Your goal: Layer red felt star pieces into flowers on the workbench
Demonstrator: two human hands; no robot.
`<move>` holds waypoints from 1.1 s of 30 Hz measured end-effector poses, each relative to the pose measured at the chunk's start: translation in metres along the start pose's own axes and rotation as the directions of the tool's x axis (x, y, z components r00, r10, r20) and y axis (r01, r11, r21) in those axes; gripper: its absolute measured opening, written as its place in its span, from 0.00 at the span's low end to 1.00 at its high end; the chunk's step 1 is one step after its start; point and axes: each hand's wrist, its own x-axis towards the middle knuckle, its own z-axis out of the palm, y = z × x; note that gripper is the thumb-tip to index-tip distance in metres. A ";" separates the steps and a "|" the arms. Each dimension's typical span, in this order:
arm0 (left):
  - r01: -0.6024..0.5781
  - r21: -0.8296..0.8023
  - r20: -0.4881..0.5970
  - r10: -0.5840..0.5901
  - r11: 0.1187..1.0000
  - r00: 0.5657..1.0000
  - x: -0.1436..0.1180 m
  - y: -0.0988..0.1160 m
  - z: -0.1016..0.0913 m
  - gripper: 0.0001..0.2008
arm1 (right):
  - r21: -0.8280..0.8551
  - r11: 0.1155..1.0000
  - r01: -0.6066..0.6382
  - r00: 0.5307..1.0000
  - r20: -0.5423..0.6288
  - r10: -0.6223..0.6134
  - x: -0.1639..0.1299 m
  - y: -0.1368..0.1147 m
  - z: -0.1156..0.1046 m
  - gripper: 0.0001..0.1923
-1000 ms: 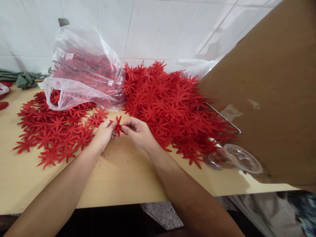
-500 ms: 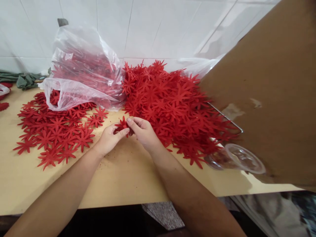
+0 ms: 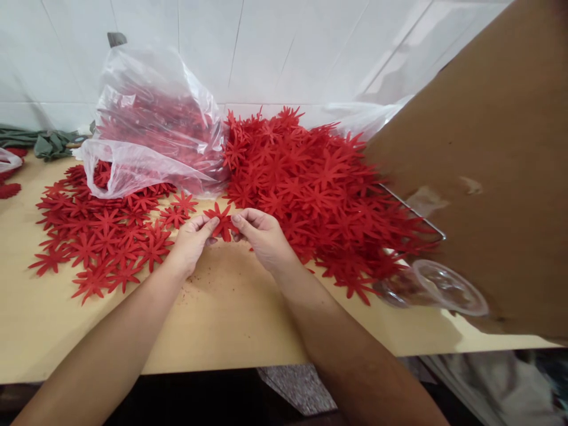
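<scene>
A red felt flower cut-out (image 3: 222, 221) is pinched flat between my left hand (image 3: 190, 242) and my right hand (image 3: 261, 236), just above the wooden table (image 3: 222, 319). To the right of my hands lies a big heap of red flower cut-outs (image 3: 319, 183). Left of them, a flat spread of the same cut-outs (image 3: 102, 236) covers the tabletop. A clear plastic bag (image 3: 151, 130) with more red cut-outs inside stands behind that spread.
A large brown cardboard sheet (image 3: 483, 177) fills the right side, leaning over the table. A clear plastic cup (image 3: 439, 290) lies on its side near the table's right edge. Green cloth (image 3: 48, 142) lies at the far left by the white tiled wall (image 3: 284, 47).
The cut-out was bunched between my fingers a second ago; now it is opened out flat, and both hands have shifted slightly right and away from me.
</scene>
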 end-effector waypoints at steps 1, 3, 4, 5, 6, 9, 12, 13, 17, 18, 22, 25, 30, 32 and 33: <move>-0.003 -0.008 -0.006 0.003 1.000 1.000 0.000 0.000 0.000 0.13 | 0.020 1.000 0.007 1.000 -0.005 -0.007 0.000 0.000 -0.001 0.20; -0.018 -0.027 0.004 0.018 0.999 1.000 0.000 0.001 -0.001 0.14 | 0.071 0.997 0.028 0.999 -0.022 -0.027 0.002 0.001 -0.002 0.19; -0.025 -0.035 0.017 0.026 0.999 1.000 0.001 0.000 -0.001 0.14 | 0.094 0.995 0.039 0.999 -0.031 -0.036 0.002 0.001 -0.003 0.19; -0.030 -0.042 0.028 0.031 0.999 0.999 0.001 0.000 -0.002 0.14 | 0.113 0.993 0.045 0.998 -0.037 -0.041 0.003 0.002 -0.004 0.18; -0.031 -0.046 0.035 0.033 0.998 0.999 0.001 -0.001 -0.002 0.14 | 0.127 0.991 0.047 0.998 -0.041 -0.043 0.003 0.002 -0.005 0.18; -0.016 -0.060 0.031 0.018 0.998 0.999 0.002 -0.002 -0.003 0.14 | 0.134 0.990 0.054 0.997 -0.057 -0.046 0.005 0.002 -0.007 0.18; -0.010 -0.092 -0.002 0.010 0.996 1.000 0.002 -0.001 -0.004 0.13 | 0.093 0.993 0.078 0.994 -0.085 -0.070 0.006 0.002 -0.010 0.18; -0.013 -0.093 -0.018 0.011 0.996 1.000 0.002 0.000 -0.004 0.13 | 0.081 0.994 0.078 0.994 -0.088 -0.071 0.007 0.002 -0.010 0.18; -0.018 -0.042 -0.055 0.015 0.999 0.998 0.003 0.004 -0.004 0.10 | 0.092 0.995 0.029 0.996 -0.085 -0.022 0.007 0.002 -0.009 0.21; -0.019 -0.031 -0.068 0.017 0.999 0.998 0.003 0.004 -0.004 0.09 | 0.100 0.995 0.015 0.996 -0.089 -0.006 0.007 0.002 -0.008 0.21; -0.048 0.024 -0.117 0.051 0.999 0.992 0.006 0.000 -0.003 0.08 | 0.090 0.996 0.002 0.995 -0.101 0.007 0.006 0.002 -0.004 0.22; -0.077 0.102 -0.083 0.085 0.992 0.993 0.008 -0.005 -0.002 0.08 | 0.067 0.998 0.000 0.996 -0.085 0.006 0.005 0.004 -0.003 0.21; -0.092 0.152 -0.021 0.096 0.984 0.995 0.009 -0.010 -0.002 0.07 | 0.029 1.000 -0.003 1.000 -0.011 0.003 0.004 0.013 -0.001 0.22; -0.082 0.140 -0.037 0.088 0.987 0.995 0.008 -0.009 -0.002 0.07 | 0.022 1.000 -0.020 1.000 0.011 0.020 0.005 0.016 -0.002 0.23; -0.078 0.135 -0.044 0.084 0.988 0.995 0.007 -0.008 -0.002 0.06 | 0.029 0.999 -0.034 0.999 0.024 0.033 0.005 0.018 -0.002 0.23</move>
